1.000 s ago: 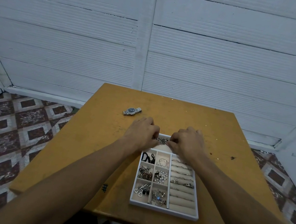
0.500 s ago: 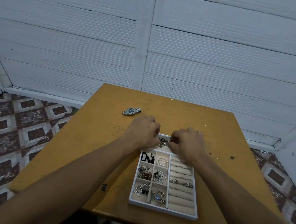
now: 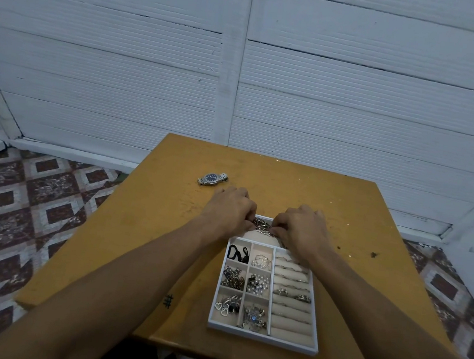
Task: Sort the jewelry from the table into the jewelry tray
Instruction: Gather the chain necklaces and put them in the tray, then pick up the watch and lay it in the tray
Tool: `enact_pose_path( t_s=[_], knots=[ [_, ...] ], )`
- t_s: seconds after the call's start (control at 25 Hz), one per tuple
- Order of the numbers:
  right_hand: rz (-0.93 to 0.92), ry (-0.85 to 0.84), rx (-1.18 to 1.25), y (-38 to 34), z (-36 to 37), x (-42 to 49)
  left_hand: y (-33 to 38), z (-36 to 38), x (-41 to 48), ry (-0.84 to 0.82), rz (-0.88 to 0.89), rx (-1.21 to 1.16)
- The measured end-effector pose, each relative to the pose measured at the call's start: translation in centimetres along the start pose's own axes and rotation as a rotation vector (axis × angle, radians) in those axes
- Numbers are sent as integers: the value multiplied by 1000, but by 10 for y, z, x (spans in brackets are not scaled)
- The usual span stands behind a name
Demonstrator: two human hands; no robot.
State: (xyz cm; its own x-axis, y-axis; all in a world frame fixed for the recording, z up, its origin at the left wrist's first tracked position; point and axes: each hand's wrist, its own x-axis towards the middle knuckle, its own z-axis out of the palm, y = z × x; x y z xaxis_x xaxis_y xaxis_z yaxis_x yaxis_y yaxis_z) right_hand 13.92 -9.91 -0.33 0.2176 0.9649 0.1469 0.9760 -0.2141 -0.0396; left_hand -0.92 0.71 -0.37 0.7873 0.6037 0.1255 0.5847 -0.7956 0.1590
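Note:
A white jewelry tray [image 3: 260,336] lies on the yellow table [image 3: 143,228], its small compartments filled with chains, beads and pendants, and rings on the padded rolls at the right. Over the tray's far wide compartment, my left hand [image 3: 231,211] and my right hand [image 3: 302,230] both pinch a silver chain bracelet [image 3: 263,226] between their fingertips. The bracelet's ends are hidden under my fingers. A silver wristwatch [image 3: 212,178] with a dark blue dial lies on the table, just beyond my left hand.
The table stands against a white panelled wall [image 3: 240,77], with patterned tile floor [image 3: 21,215] on both sides. A small black hash mark [image 3: 168,301] is drawn on the tabletop left of the tray. Small dark specks [image 3: 373,254] lie at the right.
Both hands have stayed over the tray's far compartment, working the silver bracelet between the fingertips. The bracelet has sunk slightly lower into the compartment. The watch has not moved.

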Motion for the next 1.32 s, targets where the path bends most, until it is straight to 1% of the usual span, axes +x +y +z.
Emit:
enact_pose_path(
  t_s=[0.2, 0.36, 0.56, 0.68, 0.88, 1.04, 1.2, 1.32],
  knots=[
    [-10, 21, -13, -2, 0, -3, 0, 1, -5, 10, 2, 7],
    [-8, -17, -55, -4, -1, -4, 4, 3, -5, -8, 1, -2],
    [8, -19, -60, -5, -2, -4, -4, 5, -10, 23, 11, -22],
    [15, 14, -42, -6, -1, -5, -8, 1, -15, 29, 12, -52],
    [-5, 43, 91, -17, -8, 18, -23, -1, -40, 94, -102, -273],
    [-26, -15, 203, -29, -10, 51, -26, 10, -72, 127, -135, -414],
    [-96, -48, 235, -51, 5, 92, -16, 23, -102, 152, -84, -466],
    [-86, -145, 241, -80, 24, 121, -4, 21, -116, 120, -166, -493]
  ],
)
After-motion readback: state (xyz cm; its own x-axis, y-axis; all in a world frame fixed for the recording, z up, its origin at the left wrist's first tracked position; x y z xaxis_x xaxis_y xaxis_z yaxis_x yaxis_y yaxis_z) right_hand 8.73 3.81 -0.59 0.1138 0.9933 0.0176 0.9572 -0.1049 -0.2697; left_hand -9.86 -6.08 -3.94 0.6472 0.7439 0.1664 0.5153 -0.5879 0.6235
